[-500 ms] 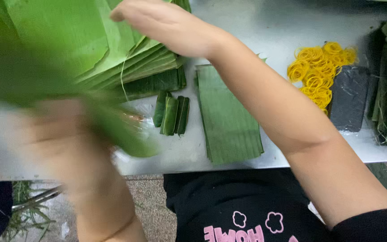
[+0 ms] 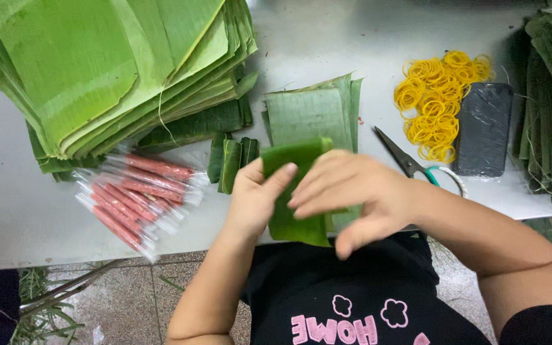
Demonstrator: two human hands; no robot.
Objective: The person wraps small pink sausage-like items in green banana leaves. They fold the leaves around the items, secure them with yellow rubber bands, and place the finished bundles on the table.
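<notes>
In the head view, both hands are holding a folded banana-leaf strip (image 2: pixel 295 191) at the near edge of the surface (image 2: pixel 327 45). The left hand (image 2: pixel 253 198) is pinching its left edge, thumb on top; the right hand (image 2: pixel 352 191), fingers loosely spread, is covering its right part. At 10 o'clock a banana-leaf stack (image 2: pixel 97 70) is running out of frame. Plastic-wrapped red sticks (image 2: pixel 138 191) are lying at 9 o'clock, yellow rubber bands (image 2: pixel 439 96) and scissors (image 2: pixel 410 163) at 2 o'clock. The grey surface is sitting above a tiled floor (image 2: pixel 129 300).
</notes>
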